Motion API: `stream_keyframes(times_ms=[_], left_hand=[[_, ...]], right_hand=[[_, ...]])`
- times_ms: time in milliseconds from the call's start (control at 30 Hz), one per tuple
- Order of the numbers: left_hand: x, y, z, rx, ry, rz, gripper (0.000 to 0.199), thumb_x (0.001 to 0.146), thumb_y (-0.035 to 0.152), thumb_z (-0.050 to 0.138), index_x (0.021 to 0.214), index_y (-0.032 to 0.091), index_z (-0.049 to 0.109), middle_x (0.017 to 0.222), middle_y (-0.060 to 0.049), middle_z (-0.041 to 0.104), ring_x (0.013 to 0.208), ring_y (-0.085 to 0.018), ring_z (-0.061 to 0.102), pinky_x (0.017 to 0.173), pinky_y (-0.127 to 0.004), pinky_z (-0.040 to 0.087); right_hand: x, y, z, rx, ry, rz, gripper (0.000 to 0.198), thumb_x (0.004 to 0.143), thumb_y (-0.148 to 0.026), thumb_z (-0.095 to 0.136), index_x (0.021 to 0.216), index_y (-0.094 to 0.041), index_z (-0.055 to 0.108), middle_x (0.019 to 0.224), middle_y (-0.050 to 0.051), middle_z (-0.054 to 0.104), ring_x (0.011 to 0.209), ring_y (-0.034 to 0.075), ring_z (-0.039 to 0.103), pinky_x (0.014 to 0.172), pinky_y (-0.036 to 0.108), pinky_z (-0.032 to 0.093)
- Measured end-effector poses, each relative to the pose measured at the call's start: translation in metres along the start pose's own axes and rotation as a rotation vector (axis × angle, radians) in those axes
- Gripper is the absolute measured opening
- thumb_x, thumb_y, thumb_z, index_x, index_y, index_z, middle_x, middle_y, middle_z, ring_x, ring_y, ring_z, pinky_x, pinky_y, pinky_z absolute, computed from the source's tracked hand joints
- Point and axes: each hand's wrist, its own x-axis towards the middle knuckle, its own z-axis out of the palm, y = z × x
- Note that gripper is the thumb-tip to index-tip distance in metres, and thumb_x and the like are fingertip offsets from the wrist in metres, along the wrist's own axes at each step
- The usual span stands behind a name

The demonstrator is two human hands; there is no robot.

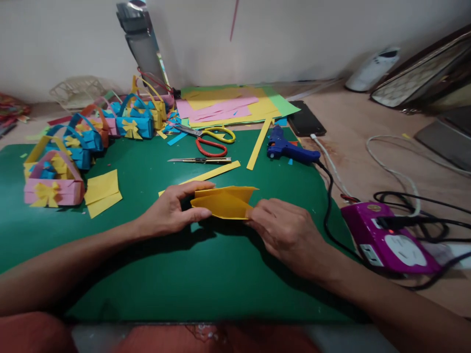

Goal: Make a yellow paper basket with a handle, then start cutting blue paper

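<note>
A folded piece of yellow paper [224,203] is held up over the green mat [206,274], its two layers parted along the top. My left hand [174,208] grips its left end, thumb in front and fingers behind. At the right end, my right hand [285,228] pinches the lower corner; its fingertips are partly hidden. Just behind the paper lies a yellow strip [217,172]. Another yellow strip [260,144] rests farther back to the right. To the left is a flat, creased yellow paper [103,192].
Small paper baskets [55,190] with bows stand at left. Behind my hands are a utility knife [200,160], scissors [211,147] and coloured sheets [228,105]. A blue glue gun [290,149], a phone [306,118] and a magenta power box [390,240] with cables occupy the right.
</note>
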Motion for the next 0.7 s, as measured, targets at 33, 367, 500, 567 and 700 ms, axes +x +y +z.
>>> stream_keyframes(times_ms=[33,367,500,567,700], left_hand=[[-0.001,0.001,0.002,0.001,0.017,-0.001,0.045,0.077,0.036,0.061,0.115,0.014,0.058,0.116,-0.012,0.062,0.100,-0.023,0.060,0.086,-0.033,0.049],[-0.002,0.004,0.011,0.093,0.065,0.044,0.031,0.078,0.016,0.047,0.103,0.013,0.066,0.083,-0.004,0.069,0.060,-0.009,0.057,0.055,-0.018,0.046],[0.000,0.006,0.014,0.053,0.113,-0.003,0.034,0.076,0.012,0.043,0.100,0.013,0.067,0.079,-0.003,0.069,0.058,-0.009,0.055,0.053,-0.017,0.044],[0.001,0.007,0.015,0.031,0.130,-0.035,0.035,0.076,0.013,0.042,0.100,0.012,0.068,0.076,-0.003,0.068,0.057,-0.009,0.054,0.052,-0.018,0.044],[0.001,0.007,0.017,0.013,0.151,-0.025,0.036,0.074,0.014,0.043,0.100,0.013,0.068,0.081,-0.003,0.069,0.063,-0.011,0.058,0.057,-0.019,0.047]], right_hand=[[0.000,0.000,0.000,0.006,-0.009,-0.001,0.026,0.088,-0.015,0.040,0.069,-0.016,0.058,0.061,0.002,0.054,0.056,0.013,0.044,0.055,0.025,0.032],[0.005,-0.002,0.007,0.018,0.017,0.086,0.030,0.090,-0.026,0.042,0.066,-0.015,0.056,0.066,0.005,0.051,0.060,0.013,0.046,0.055,0.025,0.036],[0.006,-0.001,0.012,0.048,0.060,0.142,0.026,0.088,-0.025,0.046,0.066,-0.015,0.056,0.072,0.007,0.053,0.065,0.014,0.050,0.057,0.025,0.040],[0.007,-0.001,0.014,0.103,0.082,0.169,0.022,0.087,-0.025,0.049,0.068,-0.016,0.057,0.076,0.007,0.055,0.068,0.015,0.053,0.059,0.026,0.043],[0.007,-0.003,0.012,0.221,0.148,0.230,0.014,0.085,-0.024,0.052,0.074,-0.018,0.057,0.084,0.007,0.058,0.078,0.016,0.057,0.067,0.029,0.047]])
